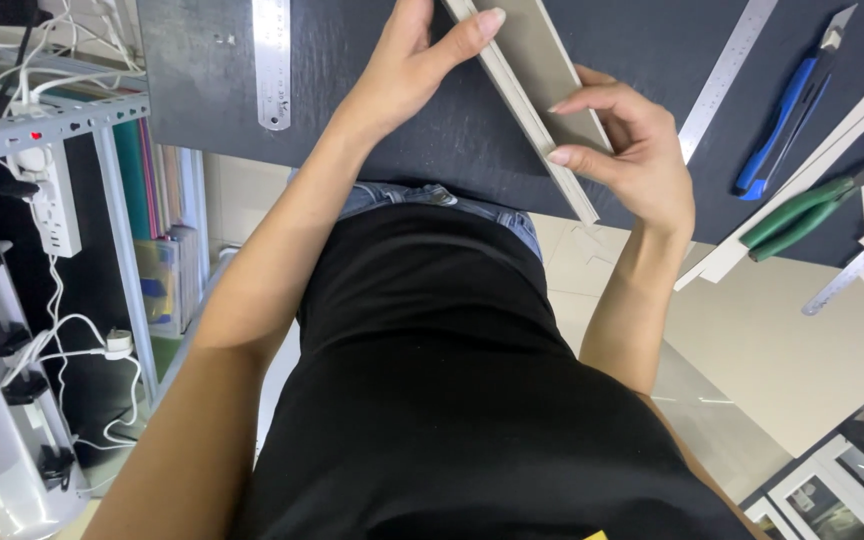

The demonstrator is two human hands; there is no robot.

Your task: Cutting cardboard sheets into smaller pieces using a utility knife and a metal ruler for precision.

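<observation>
While the left hand (407, 70) pinched the far part of the grey board stack (542, 95) at twelve o'clock and the right hand (632, 150) gripped its near end, squaring the edges seemed underway on the dark mat (202, 90), calling next for steady, even pressure.

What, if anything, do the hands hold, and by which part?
Both hands hold a stack of grey card strips: the left hand presses its upper part, and the right hand pinches its lower end between fingertips.
</observation>
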